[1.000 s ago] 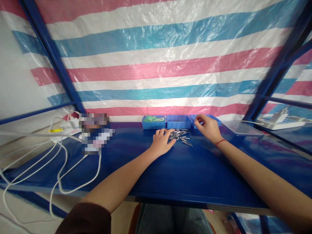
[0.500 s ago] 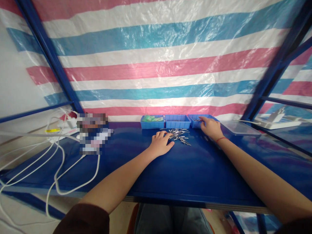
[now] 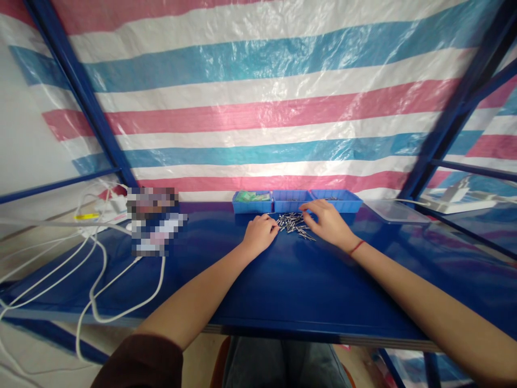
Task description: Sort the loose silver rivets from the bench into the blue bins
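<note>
A loose pile of thin, silvery metal pins (image 3: 291, 222), some with darker parts, lies on the blue table. At its left edge rests my left hand (image 3: 260, 235), fingers curled and thumb drawn in to the index finger. Whatever it may pinch is too small to make out. Over the pile's right side is my right hand (image 3: 328, 222), a red string round its wrist. Its thumb and index finger are apart, with nothing visible between them. Behind the pile stand a left blue bin (image 3: 252, 207) holding green packets, a middle blue bin (image 3: 286, 206) and a right blue bin (image 3: 343, 206) with a few pins.
A flat clear plastic lid (image 3: 398, 211) lies right of the bins. White cables (image 3: 105, 258) loop over the table's left side, near a blurred-out patch (image 3: 159, 234). Blue metal posts (image 3: 100, 129) frame a striped plastic sheet (image 3: 258, 124) behind. A white power strip (image 3: 460, 199) sits far right.
My right hand has come left from the right bin to the pile. My left hand has shifted slightly left, and its thumb has drawn in to its fingers.
</note>
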Demonstrator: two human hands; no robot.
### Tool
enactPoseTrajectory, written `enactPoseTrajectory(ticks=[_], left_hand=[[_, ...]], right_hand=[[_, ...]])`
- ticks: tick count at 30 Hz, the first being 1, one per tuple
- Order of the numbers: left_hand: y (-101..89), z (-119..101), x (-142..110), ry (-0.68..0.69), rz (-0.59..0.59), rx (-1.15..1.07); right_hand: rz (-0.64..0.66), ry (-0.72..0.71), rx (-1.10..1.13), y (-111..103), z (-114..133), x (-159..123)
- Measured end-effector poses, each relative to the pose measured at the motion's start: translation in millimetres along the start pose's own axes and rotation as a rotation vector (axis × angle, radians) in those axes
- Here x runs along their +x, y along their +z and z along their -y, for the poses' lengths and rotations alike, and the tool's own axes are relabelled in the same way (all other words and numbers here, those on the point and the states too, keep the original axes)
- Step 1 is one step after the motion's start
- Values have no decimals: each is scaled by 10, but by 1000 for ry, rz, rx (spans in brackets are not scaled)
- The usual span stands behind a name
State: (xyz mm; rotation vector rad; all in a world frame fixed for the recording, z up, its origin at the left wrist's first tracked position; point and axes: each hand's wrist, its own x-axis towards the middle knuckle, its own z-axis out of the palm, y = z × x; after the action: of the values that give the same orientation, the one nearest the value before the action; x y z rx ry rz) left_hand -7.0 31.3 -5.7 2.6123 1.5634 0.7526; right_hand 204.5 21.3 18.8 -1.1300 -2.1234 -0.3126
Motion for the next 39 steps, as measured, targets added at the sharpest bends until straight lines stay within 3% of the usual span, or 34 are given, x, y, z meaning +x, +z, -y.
enactPoseTrajectory(ticks=[5,9,12,14,23,33,39], left_hand=[[-16,3,15,-85,-198,-35],[7,1,67,-119,-271,-393],[24,-66,66,-169,-218,-741],[14,-139,40,-185,-156,-891],[-9,-265,-24,-261,-31,-1148],[1,-267,-42,-253,59,-1259],[-23,-292,-48,-202,47,-1250]], right_hand=[[90,-44,96,-12,251,-1],[76,161,286,65,295,-21],[35,339,532,114,324,-21],[3,380,693,124,357,-14],[-94,441,909,61,495,14],[-81,377,861,124,418,-22],[-109,289,731,77,448,-6]])
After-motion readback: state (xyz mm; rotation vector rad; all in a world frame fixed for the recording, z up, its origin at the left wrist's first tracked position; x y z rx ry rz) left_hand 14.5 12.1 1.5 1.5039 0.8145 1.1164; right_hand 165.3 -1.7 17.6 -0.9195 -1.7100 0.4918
